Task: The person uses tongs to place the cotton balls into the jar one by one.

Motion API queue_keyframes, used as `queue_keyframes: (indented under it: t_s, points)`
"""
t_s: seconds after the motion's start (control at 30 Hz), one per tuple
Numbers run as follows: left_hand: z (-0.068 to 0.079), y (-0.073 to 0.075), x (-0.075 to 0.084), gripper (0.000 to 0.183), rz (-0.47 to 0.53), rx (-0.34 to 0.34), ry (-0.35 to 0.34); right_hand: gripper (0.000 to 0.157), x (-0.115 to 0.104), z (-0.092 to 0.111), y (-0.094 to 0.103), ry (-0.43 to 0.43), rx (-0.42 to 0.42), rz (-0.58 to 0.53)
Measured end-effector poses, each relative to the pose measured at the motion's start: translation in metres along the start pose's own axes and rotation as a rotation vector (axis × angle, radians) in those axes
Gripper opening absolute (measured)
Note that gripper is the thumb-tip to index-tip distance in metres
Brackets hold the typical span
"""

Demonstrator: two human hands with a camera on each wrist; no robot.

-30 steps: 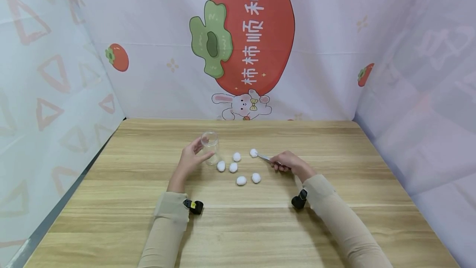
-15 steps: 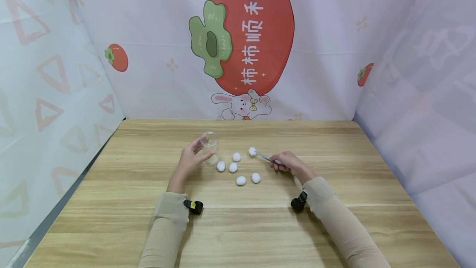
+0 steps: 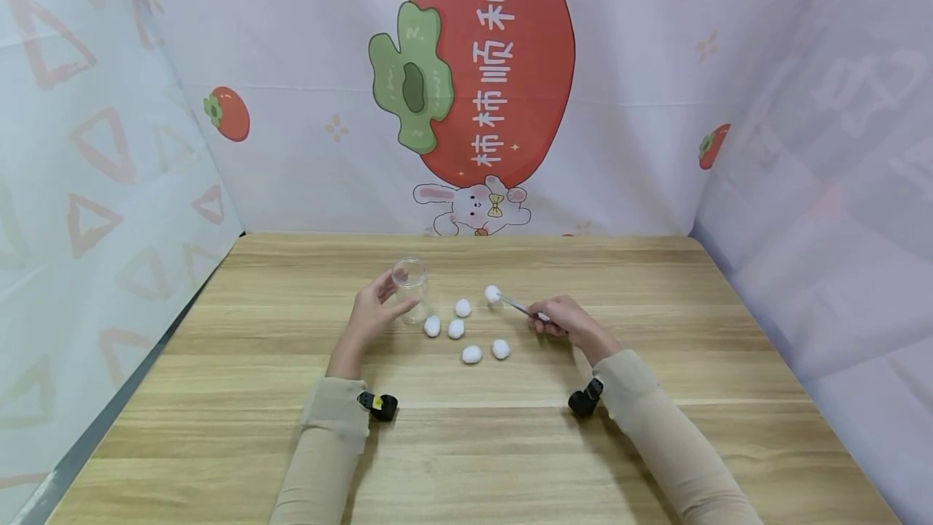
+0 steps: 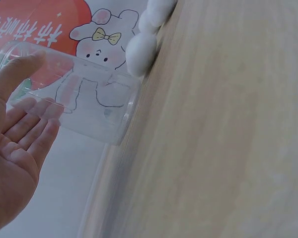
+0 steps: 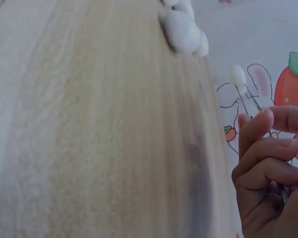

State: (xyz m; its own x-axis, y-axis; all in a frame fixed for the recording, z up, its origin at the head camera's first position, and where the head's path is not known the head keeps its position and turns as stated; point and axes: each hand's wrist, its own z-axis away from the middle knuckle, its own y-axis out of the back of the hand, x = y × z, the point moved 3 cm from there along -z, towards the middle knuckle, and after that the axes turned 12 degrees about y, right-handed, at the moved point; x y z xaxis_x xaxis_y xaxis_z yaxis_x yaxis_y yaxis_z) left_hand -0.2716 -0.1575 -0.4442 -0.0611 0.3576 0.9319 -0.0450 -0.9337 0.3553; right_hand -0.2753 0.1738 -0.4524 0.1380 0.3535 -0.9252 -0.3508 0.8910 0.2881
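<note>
My left hand (image 3: pixel 372 314) holds a clear jar (image 3: pixel 412 292) standing upright on the table, thumb on the near side and fingers at the far side. In the left wrist view the jar (image 4: pixel 97 101) looks see-through and its mouth has no lid. My right hand (image 3: pixel 564 317) grips metal tweezers (image 3: pixel 516 304), pinched between thumb and fingers. At their tips is a white cotton ball (image 3: pixel 492 294). The right wrist view shows this cotton ball (image 5: pixel 237 77) raised above the tabletop between the two tweezer points.
Several loose white cotton balls (image 3: pixel 456 329) lie on the wooden table (image 3: pixel 466 452) between the hands, one (image 3: pixel 432 326) close beside the jar's base. A printed cloth backdrop (image 3: pixel 291 168) hangs behind the table's far edge, with similar cloth at both sides.
The tweezers' tips and their cotton ball have risen slightly and shifted a little to the left. The left hand and jar hold their place.
</note>
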Motion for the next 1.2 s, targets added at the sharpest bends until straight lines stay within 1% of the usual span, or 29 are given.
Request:
queue_keyframes:
  t_s: [0.23, 0.43, 0.53, 0.57, 0.67, 0.77, 0.8, 0.9, 1.03, 1.2]
  points:
    - [0.0, 0.0, 0.0, 0.068, -0.003, 0.001, -0.003, 0.032, -0.007, 0.004, -0.001, 0.018, 0.009, -0.014]
    - [0.0, 0.0, 0.0, 0.069, -0.003, -0.002, -0.004, 0.033, -0.014, 0.005, -0.001, 0.027, 0.019, -0.004]
    - [0.001, 0.0, 0.0, 0.068, -0.003, 0.008, -0.033, 0.034, -0.015, 0.006, -0.001, 0.035, 0.013, -0.006]
    - [0.002, 0.0, 0.0, 0.068, -0.009, 0.022, -0.048, 0.034, -0.016, 0.006, -0.002, 0.038, 0.01, -0.004]
    - [0.002, -0.001, 0.0, 0.067, -0.011, 0.031, -0.067, 0.034, -0.019, 0.006, -0.003, 0.052, 0.002, 0.001]
    - [0.002, 0.0, 0.0, 0.068, -0.007, 0.026, -0.047, 0.031, -0.022, 0.006, -0.003, 0.074, -0.011, 0.011]
    - [0.002, 0.0, 0.0, 0.069, -0.005, 0.013, -0.037, 0.03, -0.023, 0.006, -0.003, 0.081, -0.015, 0.013]
    - [0.001, 0.001, 0.0, 0.069, -0.006, 0.003, -0.01, 0.028, -0.025, 0.007, -0.003, 0.101, -0.024, 0.019]
    - [0.002, 0.001, 0.0, 0.069, -0.004, -0.002, 0.002, 0.029, -0.028, 0.007, -0.004, 0.106, -0.023, 0.019]
    - [0.002, 0.001, 0.001, 0.069, -0.007, -0.002, 0.0, 0.032, -0.031, 0.006, -0.006, 0.103, -0.011, 0.025]
